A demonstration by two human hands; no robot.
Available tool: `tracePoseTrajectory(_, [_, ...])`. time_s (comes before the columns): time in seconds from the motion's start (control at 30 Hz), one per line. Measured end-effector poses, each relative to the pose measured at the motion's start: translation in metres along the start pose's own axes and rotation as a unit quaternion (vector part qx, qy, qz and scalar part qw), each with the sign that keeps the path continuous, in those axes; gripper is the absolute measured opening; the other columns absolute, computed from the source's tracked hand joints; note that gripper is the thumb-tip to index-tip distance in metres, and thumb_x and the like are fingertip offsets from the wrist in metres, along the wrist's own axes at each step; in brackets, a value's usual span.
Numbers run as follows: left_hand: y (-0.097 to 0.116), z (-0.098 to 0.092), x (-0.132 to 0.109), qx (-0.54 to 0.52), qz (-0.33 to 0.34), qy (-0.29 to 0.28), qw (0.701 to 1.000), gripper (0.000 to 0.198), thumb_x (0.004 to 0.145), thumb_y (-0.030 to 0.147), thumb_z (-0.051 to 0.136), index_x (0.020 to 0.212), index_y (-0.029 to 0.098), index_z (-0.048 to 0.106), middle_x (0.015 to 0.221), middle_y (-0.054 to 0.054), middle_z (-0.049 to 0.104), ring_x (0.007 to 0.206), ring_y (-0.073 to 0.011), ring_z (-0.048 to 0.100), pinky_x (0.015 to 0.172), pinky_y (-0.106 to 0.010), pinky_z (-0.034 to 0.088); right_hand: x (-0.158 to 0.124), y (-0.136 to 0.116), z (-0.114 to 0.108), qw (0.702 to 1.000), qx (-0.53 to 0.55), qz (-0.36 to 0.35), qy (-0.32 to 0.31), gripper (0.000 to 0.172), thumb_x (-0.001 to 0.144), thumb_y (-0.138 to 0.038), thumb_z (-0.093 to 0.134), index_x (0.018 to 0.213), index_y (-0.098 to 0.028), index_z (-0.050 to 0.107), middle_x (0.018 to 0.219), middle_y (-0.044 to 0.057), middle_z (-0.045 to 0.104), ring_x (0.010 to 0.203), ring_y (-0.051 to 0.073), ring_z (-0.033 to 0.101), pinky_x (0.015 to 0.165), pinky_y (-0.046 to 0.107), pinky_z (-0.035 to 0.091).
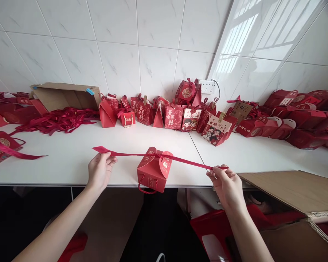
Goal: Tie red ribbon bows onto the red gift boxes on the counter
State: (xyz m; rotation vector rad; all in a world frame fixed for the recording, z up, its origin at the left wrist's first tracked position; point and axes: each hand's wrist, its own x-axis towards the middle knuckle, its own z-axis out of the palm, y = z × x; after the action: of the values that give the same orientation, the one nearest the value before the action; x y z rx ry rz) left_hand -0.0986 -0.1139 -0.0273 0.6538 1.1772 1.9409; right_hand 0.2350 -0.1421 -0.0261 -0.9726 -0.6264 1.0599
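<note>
L hand (pixel 101 170) & R hand (pixel 228 185) each pinch one end of a red ribbon (pixel 190 162) btwn thumb & fingers; both grips firmly on it, ribbon drawn out nearly straight from side to side. Its mid part crosses the top of a red box (pixel 150 170) & is knotted or looped there, can't tell which. Box sits btwn the hands at the front edge of the white counter (pixel 71 156), top flaps folded in, gold print on several faces; a red cord handle (pixel 146 192) droops from the near side, by the counter's edge. Behind, a row of gift boxes (pixel 175 118), some w/ cartoon couples, stands along the back near the tiled wall (pixel 114 62), w/ a white power strip (pixel 206 86) against it. Back L: cardboard tray (pixel 67 86) on its side, heap of loose ribbons (pixel 68 120) in & in front of it. Far L: another box (pixel 0 139) w/ a ribbon strip across it. Far R: piled red cartons (pixel 306 122). Lower R: brown cardboard box (pixel 287 187), flap out beside the counter's front edge.
</note>
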Motion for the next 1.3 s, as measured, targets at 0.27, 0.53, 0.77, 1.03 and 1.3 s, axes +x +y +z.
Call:
tracePoseTrajectory(0.27, [-0.003, -0.017, 0.014, 0.099, 0.004, -0.009, 0.995, 0.025, 0.052, 0.028, 0.072, 0.06, 0.018, 0.051, 0.06, 0.005, 0.049, 0.055, -0.0088, 0.053, 0.056, -0.023, 0.049, -0.01, 0.004, -0.02, 0.996, -0.079, 0.011, 0.031, 0.032, 0.054, -0.022, 0.078, 0.058, -0.019, 0.047, 0.06, -0.007, 0.049, 0.058, 0.009, 0.058, 0.062, 0.021, 0.051])
tracePoseTrajectory(0.53, [0.003, -0.028, 0.028, 0.381, 0.059, -0.073, 0.92, 0.034, 0.052, 0.036, 0.073, 0.078, 0.017, 0.061, 0.086, -0.008, 0.066, 0.084, -0.0276, 0.063, 0.078, -0.039, 0.051, -0.012, 0.008, -0.052, 0.903, -0.415, -0.032, -0.104, 0.028, 0.066, -0.035, 0.066, 0.085, -0.021, 0.052, 0.068, -0.001, 0.059, 0.063, 0.017, 0.058, 0.057, 0.028, 0.047])
tracePoseTrajectory(0.77, [0.023, 0.036, -0.001, 0.516, 0.133, -0.436, 0.725, 0.037, 0.085, 0.049, 0.041, 0.102, 0.021, 0.057, 0.108, -0.005, 0.063, 0.101, -0.0221, 0.058, 0.09, -0.033, 0.045, -0.014, -0.007, 0.02, 0.848, -0.438, -0.113, -0.277, 0.04, 0.084, -0.053, 0.049, 0.105, -0.02, 0.054, 0.106, 0.01, 0.063, 0.095, 0.022, 0.06, 0.078, 0.035, 0.048])
tracePoseTrajectory(1.03, [0.02, 0.044, -0.021, 0.426, -0.015, -0.542, 0.724, 0.043, 0.083, 0.054, 0.047, 0.062, 0.017, 0.043, 0.06, 0.004, 0.042, 0.054, -0.0087, 0.042, 0.053, -0.022, 0.034, 0.009, 0.015, 0.057, 0.843, -0.373, -0.005, -0.389, 0.046, 0.075, -0.062, 0.059, 0.066, -0.018, 0.049, 0.062, -0.003, 0.051, 0.058, 0.011, 0.044, 0.056, 0.025, 0.033])
tracePoseTrajectory(1.3, [0.027, 0.041, -0.022, 0.346, -0.22, -0.562, 0.719, 0.046, 0.08, 0.059, 0.055, 0.068, 0.017, 0.041, 0.058, 0.007, 0.042, 0.037, 0.0003, 0.024, 0.037, -0.016, 0.015, 0.031, 0.004, 0.063, 0.844, -0.243, 0.159, -0.45, 0.046, 0.057, -0.054, 0.08, 0.061, -0.014, 0.056, 0.053, -0.005, 0.052, 0.051, 0.007, 0.044, 0.054, 0.022, 0.031])
